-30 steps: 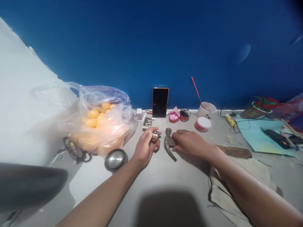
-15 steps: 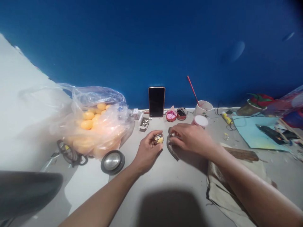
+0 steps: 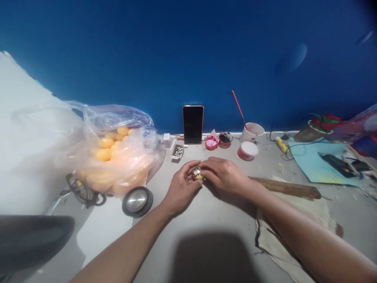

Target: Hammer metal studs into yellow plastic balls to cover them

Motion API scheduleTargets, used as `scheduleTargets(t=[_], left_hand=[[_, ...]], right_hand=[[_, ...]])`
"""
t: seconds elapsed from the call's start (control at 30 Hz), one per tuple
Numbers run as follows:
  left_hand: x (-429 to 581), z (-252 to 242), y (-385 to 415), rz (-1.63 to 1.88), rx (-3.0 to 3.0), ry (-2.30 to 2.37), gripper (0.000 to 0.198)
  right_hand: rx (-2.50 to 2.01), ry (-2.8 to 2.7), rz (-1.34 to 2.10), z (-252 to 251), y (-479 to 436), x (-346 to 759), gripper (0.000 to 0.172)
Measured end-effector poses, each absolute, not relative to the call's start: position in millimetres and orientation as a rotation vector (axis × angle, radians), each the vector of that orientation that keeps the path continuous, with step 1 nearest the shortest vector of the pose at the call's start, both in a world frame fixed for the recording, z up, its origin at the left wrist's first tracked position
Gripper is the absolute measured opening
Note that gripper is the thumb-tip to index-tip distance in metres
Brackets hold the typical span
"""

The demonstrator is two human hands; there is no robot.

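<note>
Between the fingertips of my left hand (image 3: 180, 186) is a small yellow ball (image 3: 198, 173), partly covered with shiny metallic pieces. My right hand (image 3: 226, 175) is closed, its thumb and fingertips pressed together against the right side of the ball. Whatever those fingertips hold, if anything, is hidden or too small to make out. A dark curved dish seen earlier is mostly covered by the right hand. Just beyond the left hand lies a small open white box (image 3: 177, 152) with silvery bits inside.
A plastic bag of yellow balls (image 3: 113, 151) and a round metal-centred disc (image 3: 137, 201) sit left. A phone (image 3: 193, 125), small red containers (image 3: 211, 143), a lidded tub (image 3: 247, 151) and a cup (image 3: 252, 132) line the wall. A wooden stick (image 3: 290, 188) rests on cloth at right.
My right hand has moved left from the dark curved dish to the ball. The left hand still holds the ball in nearly the same spot. The view has shifted slightly.
</note>
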State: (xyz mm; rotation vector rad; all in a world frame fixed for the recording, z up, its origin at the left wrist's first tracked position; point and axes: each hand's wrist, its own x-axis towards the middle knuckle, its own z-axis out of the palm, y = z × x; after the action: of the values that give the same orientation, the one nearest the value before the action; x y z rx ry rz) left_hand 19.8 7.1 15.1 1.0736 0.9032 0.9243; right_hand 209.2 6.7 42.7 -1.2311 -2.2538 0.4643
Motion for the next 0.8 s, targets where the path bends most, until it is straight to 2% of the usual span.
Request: scheduleTargets(t=[0.2, 0.37, 0.47, 0.53, 0.67, 0.8], left_hand=[[18.8, 15.6, 7.5, 0.91, 1.057, 0.867, 0.062], [16.0, 20.4, 8.3, 0.881, 1.042, 0.822, 0.082], [14.2, 19.7, 8.0, 0.865, 1.047, 0.789, 0.091], [13.0, 16.3, 8.4, 0.873, 1.067, 0.771, 0.087], [11.3, 4.7, 11.6, 0.943, 1.073, 0.78, 0.065], [11.5, -2.9, 14.4, 0.971, 1.07, 0.741, 0.057]], right_hand=[[-1.262, -2.231, 0.54, 45.3, 5.9, 207.7, 0.021], [-1.229, -2.384, 0.486, 45.2, 3.5, 208.9, 0.046], [-1.221, -2.416, 0.428, 42.0, 3.3, 207.8, 0.046], [-1.233, -2.391, 0.425, 40.5, 3.5, 205.7, 0.043], [-1.174, -2.286, 0.399, 36.9, 4.2, 200.7, 0.037], [-1.033, -2.155, 0.385, 30.7, 6.5, 199.3, 0.039]])
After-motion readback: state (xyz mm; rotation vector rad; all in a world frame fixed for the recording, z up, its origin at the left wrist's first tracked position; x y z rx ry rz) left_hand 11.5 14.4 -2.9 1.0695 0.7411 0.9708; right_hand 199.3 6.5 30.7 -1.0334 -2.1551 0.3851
